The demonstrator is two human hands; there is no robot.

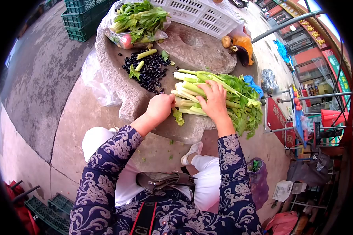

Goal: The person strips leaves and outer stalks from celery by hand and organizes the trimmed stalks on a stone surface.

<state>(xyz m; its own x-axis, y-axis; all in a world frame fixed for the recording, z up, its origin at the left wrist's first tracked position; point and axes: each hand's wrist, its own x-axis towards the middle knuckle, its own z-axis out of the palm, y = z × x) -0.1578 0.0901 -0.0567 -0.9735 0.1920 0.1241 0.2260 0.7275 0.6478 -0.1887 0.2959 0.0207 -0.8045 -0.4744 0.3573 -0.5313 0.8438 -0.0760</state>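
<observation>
Nearest, a black strap [144, 219] edged in red runs up the person's front, with the letters "CCI" readable on it, and a brown bag [164, 181] sits across the lap. Beyond the dark blue floral sleeves [106, 172], the left hand [160, 109] is at the pale cut ends of the celery [236, 96], its fingers curled together; whether they pinch a stalk I cannot tell. The right hand [215, 100] lies over the middle of the stalks, thumb and fingers spread apart. The celery lies sideways on the near right part of a rough stone slab [125, 103], its stems running from whitish at the cut ends to light green, then into a thick, bushy head of bright leaves on the right. Past the left hand, glossy black beans [147, 72] are scattered with short celery pieces [140, 65] among them. Well to the right, a red board [277, 123] bears white characters, too small to read. Along the far edge, a white crate [202, 15] carries faint, illegible print. Farther off, a green sign [338, 74] shows pale characters and a shopfront sign [317, 33] yellow ones, neither legible.
</observation>
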